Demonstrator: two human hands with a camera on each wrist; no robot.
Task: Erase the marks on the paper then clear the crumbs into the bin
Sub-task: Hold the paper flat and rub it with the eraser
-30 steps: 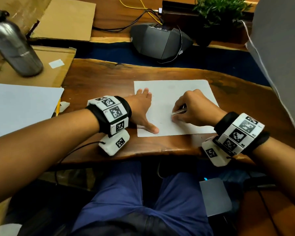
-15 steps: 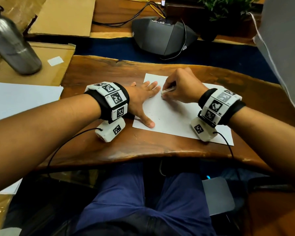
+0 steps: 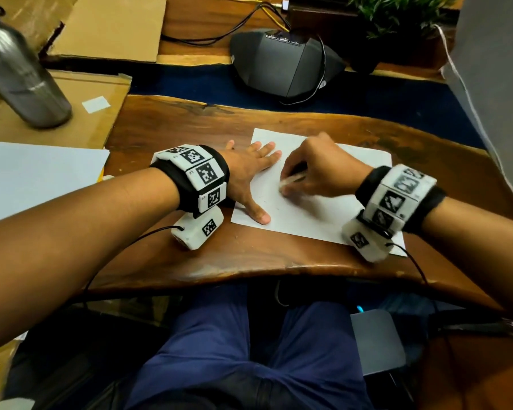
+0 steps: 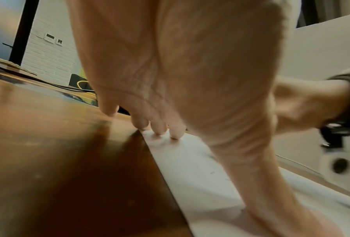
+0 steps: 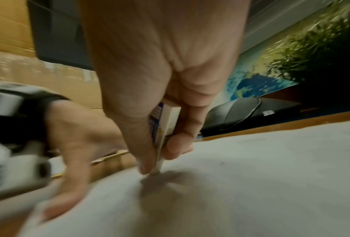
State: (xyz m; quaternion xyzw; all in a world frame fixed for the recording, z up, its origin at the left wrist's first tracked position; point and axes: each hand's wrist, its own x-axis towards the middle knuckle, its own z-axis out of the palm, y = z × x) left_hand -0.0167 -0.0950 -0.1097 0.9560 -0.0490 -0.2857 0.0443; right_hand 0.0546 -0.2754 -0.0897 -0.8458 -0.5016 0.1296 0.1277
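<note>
A white paper (image 3: 323, 208) lies on the wooden desk (image 3: 249, 255). My left hand (image 3: 249, 176) lies flat on the paper's left edge, fingers straight and spread; the left wrist view shows its fingertips (image 4: 159, 129) pressing down there. My right hand (image 3: 288, 186) pinches a white eraser (image 3: 293, 179) with a blue printed sleeve (image 5: 157, 126) between thumb and fingers. The eraser's tip (image 5: 157, 170) touches the paper near its middle left. A few dark crumbs (image 3: 265, 201) lie on the paper beside my left thumb. No bin is in view.
A steel bottle (image 3: 18, 75) stands on cardboard (image 3: 57, 122) at the far left, above white sheets (image 3: 36, 176). A dark desk device (image 3: 285, 63) with cables sits behind the paper, a plant (image 3: 397, 13) beyond it. A grey panel (image 3: 492, 84) rises at the right.
My right hand with the eraser went from the paper's near middle up toward my left fingertips, then slid back a little; it is blurred now. The left hand stays pressed on the paper.
</note>
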